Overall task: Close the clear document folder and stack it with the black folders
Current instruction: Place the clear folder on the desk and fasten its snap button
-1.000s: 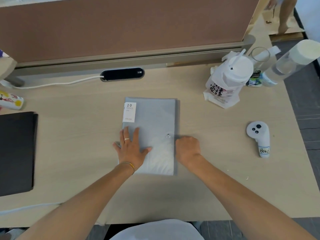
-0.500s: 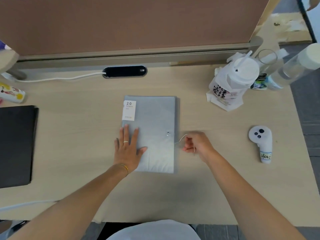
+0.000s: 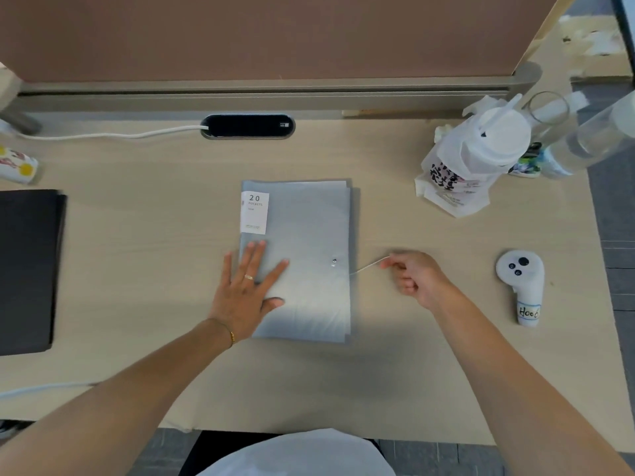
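Observation:
The clear grey document folder (image 3: 309,228) lies flat and folded shut in the middle of the desk, with a white "20 pockets" label at its top left. My left hand (image 3: 247,290) presses flat on its lower left part, fingers spread. My right hand (image 3: 412,276) is to the right of the folder, pinching the thin white closure string (image 3: 367,267), which runs taut from the folder's right edge. A small metal button (image 3: 334,262) sits near that edge. The black folders (image 3: 27,269) lie at the desk's far left edge.
A white controller (image 3: 520,283) lies right of my right hand. A bagged cup (image 3: 481,152), a glass and a clear bottle (image 3: 584,146) stand at the back right. A cable port (image 3: 247,125) with a white cable is behind the folder, below a brown partition.
My right hand has moved from the folder's right edge out to the right, drawing the string taut. My left hand has stayed flat on the folder.

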`<act>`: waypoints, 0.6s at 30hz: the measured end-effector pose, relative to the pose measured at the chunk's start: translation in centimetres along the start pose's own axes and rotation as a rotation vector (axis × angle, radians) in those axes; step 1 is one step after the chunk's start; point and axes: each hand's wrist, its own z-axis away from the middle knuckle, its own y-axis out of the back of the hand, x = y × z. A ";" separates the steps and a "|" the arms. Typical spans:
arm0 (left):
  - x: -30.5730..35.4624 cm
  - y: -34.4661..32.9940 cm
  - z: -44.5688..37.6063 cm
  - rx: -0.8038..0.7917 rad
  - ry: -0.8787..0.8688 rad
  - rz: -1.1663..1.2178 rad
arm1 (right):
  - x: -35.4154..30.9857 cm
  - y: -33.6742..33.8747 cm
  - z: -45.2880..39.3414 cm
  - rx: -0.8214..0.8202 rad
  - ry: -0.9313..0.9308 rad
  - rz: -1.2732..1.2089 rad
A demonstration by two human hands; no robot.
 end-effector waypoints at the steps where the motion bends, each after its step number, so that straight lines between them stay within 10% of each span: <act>1: -0.3 0.4 -0.5 0.001 -0.088 -0.015 | -0.2 -0.7 0.2 0.004 0.007 0.044; 7: 0.6 3.7 -4.4 -0.252 -0.222 0.020 | -2.1 -4.3 0.1 0.034 0.070 0.252; 18: 0.0 2.7 -5.1 -0.135 -0.057 0.112 | -1.5 -4.4 -1.3 0.200 0.167 0.438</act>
